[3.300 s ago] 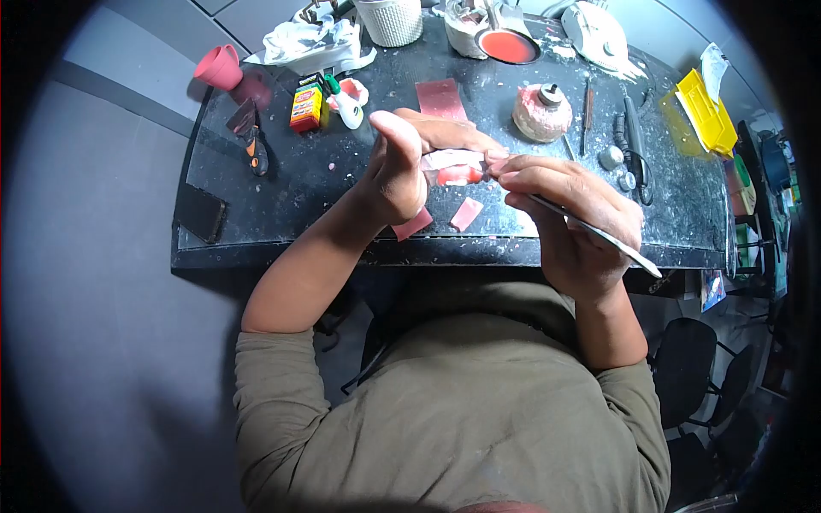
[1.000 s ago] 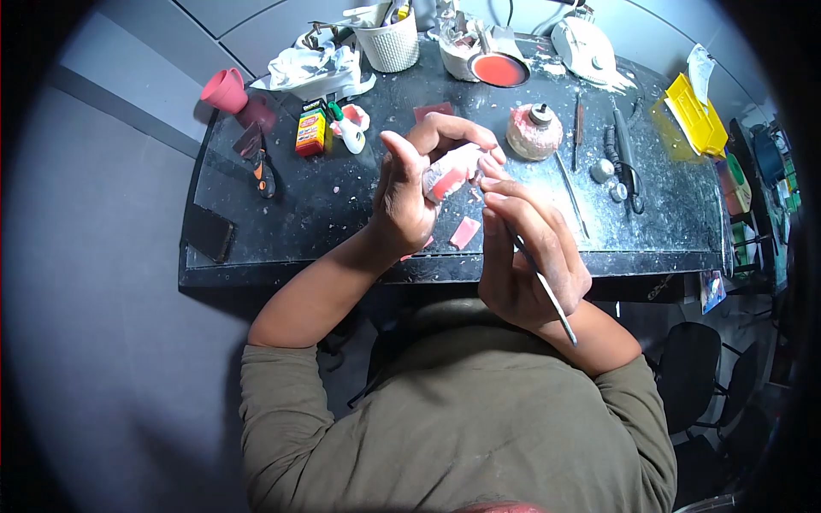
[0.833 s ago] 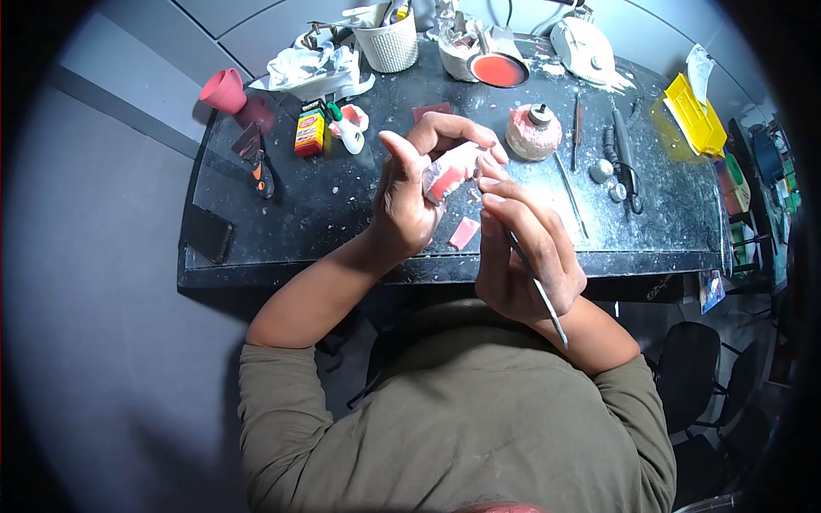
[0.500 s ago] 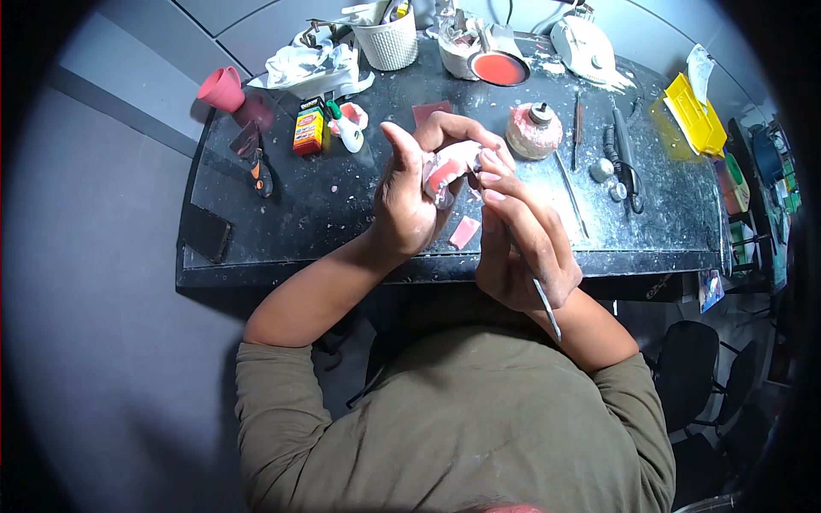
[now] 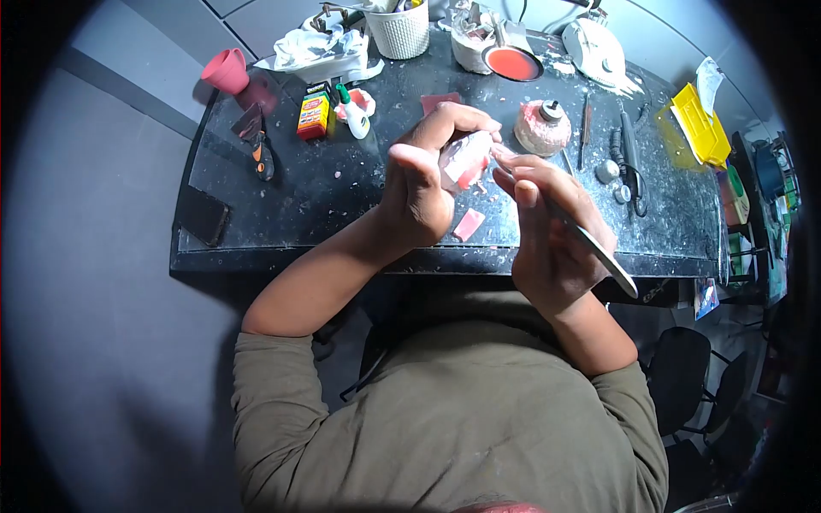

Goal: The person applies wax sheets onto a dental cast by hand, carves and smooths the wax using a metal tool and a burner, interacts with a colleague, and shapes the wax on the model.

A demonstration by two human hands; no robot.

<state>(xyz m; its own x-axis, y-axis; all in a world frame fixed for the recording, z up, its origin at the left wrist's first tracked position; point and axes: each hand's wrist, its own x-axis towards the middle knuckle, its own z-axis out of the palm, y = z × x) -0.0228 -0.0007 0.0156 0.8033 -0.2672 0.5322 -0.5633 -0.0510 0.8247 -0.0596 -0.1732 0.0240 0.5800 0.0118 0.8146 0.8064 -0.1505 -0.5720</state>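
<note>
My left hand (image 5: 417, 192) is wrapped around a dental model (image 5: 464, 164), whitish with a pink wax part along one side. Its thumb stands up beside the model. In my right hand (image 5: 560, 227) is a slim metal wax carver (image 5: 605, 259), held like a pen. The carver's flat, broad end points down and to the right, out past the hand. Its other end is at the model's right side, and the fingers partly hide it. Below the hands, a pink wax piece (image 5: 469, 225) lies on the dark table (image 5: 359, 231).
Behind my hands stand a wax-spattered burner (image 5: 543, 132) and a pan of red wax (image 5: 513, 64). To the left are a small box (image 5: 314, 115), a green-tipped bottle (image 5: 352, 115), an orange-black handled knife (image 5: 261, 158) and a pink cup (image 5: 226, 72). A handpiece (image 5: 630, 154) and yellow tray (image 5: 699, 128) lie right.
The model has been turned in my left hand, showing more of its white side. My right hand has shifted right, and the carver's free end now shows broad and flat, farther right.
</note>
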